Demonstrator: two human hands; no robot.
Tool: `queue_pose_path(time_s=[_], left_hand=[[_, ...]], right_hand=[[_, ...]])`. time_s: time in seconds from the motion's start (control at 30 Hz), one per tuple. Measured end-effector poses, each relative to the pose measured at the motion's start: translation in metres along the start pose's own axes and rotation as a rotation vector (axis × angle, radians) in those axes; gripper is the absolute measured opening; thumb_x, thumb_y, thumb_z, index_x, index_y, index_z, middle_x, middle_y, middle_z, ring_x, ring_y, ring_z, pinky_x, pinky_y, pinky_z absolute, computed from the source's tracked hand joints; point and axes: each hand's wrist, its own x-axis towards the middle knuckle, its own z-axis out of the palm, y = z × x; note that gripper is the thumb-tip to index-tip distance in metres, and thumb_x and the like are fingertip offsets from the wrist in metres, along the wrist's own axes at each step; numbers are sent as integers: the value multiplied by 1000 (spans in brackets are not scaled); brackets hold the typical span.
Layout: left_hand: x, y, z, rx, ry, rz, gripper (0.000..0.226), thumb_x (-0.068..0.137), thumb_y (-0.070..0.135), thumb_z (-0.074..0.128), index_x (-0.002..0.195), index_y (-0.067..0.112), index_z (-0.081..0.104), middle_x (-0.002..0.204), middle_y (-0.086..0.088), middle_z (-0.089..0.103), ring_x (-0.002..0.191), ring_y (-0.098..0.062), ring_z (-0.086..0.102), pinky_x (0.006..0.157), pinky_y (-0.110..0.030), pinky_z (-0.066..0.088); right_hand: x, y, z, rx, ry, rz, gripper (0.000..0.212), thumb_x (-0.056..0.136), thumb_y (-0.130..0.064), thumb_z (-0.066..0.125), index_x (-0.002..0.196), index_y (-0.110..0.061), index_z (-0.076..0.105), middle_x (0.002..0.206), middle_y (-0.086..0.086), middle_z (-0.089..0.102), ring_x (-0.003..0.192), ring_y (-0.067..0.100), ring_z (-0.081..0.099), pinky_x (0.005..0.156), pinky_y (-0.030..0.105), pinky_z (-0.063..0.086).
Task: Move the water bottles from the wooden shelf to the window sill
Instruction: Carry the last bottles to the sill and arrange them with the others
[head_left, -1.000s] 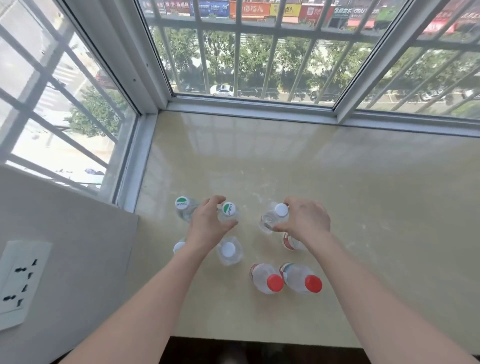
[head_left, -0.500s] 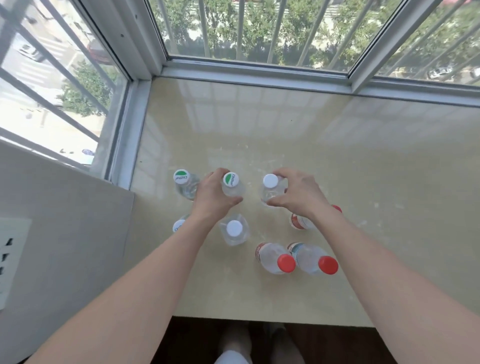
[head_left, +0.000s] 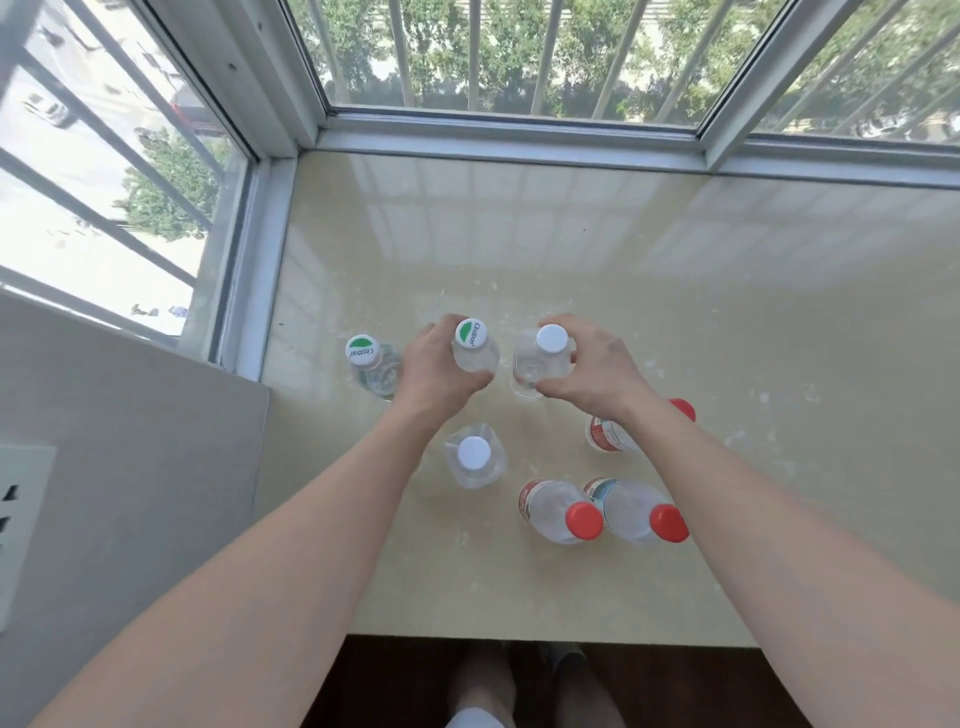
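Both hands are down on the window sill (head_left: 675, 270) at once. The left hand (head_left: 436, 371) is wrapped around a green-and-white-capped bottle (head_left: 474, 345), fingers curled round its shoulder, and the right hand (head_left: 587, 369) is clasping a white-capped bottle (head_left: 543, 358) just beside it. Both bottles stand upright, and their bases look to be on the stone, though the hands hide part of the contact.

This looks like the set-down, and the way to finish it cleanly is simple: feel each base sit flat, then open the fingers straight outward and lift up, not sideways. The two bottles stand almost touching, and another green-capped bottle (head_left: 371, 364) sits close against the left hand's outer side, so a sideways swipe could topple a neighbour. A wobble here would likely run through the cluster.

Now the count. Two green-and-white caps: one held, one free at the left. Two plain white caps: one held, one free white-capped bottle (head_left: 474, 457) nearer the person. Three red caps: a red-capped pair (head_left: 597, 512) side by side at the near right, and a third red-capped bottle (head_left: 618, 434) half hidden under the right wrist. That makes seven in sight; the left forearm may cover more, I cannot tell. The wooden shelf is out of view.
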Motion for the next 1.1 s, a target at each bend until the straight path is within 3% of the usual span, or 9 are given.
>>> queue_pose_path(time_s=[0.13,0.33,0.57,0.73,0.93,1.1], left_hand=[[-4,-1,3,-7,6,4,49,73,20,78,116,27,56,108,3,58,92,-13,47,73,-22,32],[-9,-4,0,4,3,21,47,73,19,77,115,28,58,106,2,56,88,-12,47,65,-20,32],[-15,-7,2,10,-5,15,48,74,21,76,117,28,57,109,2,56,95,-17,50,80,-28,39],[-16,-9,4,23,-2,0,57,73,21,77,124,27,53,114,2,56,102,-19,51,81,-28,38],[-23,-5,-4,8,-28,-53,82,75,24,80,144,22,36,140,1,49,126,-20,48,91,-26,36],[-49,7,-28,102,-36,-107,88,80,35,75,151,16,26,149,-4,41,135,-22,40,104,-35,36]], right_hand=[[-5,3,16,81,109,44,73,59,-23,91,125,-25,57,118,-1,61,108,18,54,86,27,41],[-2,6,27,78,174,71,64,59,-29,88,114,-25,56,108,1,63,102,25,57,86,42,51],[-12,13,27,-40,140,73,54,61,-38,85,101,-23,53,97,2,61,93,26,56,76,40,51],[-17,13,30,-31,142,74,58,62,-38,85,108,-23,53,102,2,61,97,26,57,78,39,50],[-27,6,17,-21,80,110,92,69,-28,86,145,-22,36,134,8,51,125,26,47,95,34,39],[-66,-10,-10,-16,42,145,88,75,-25,78,149,-19,31,142,10,45,131,26,44,102,37,40]])
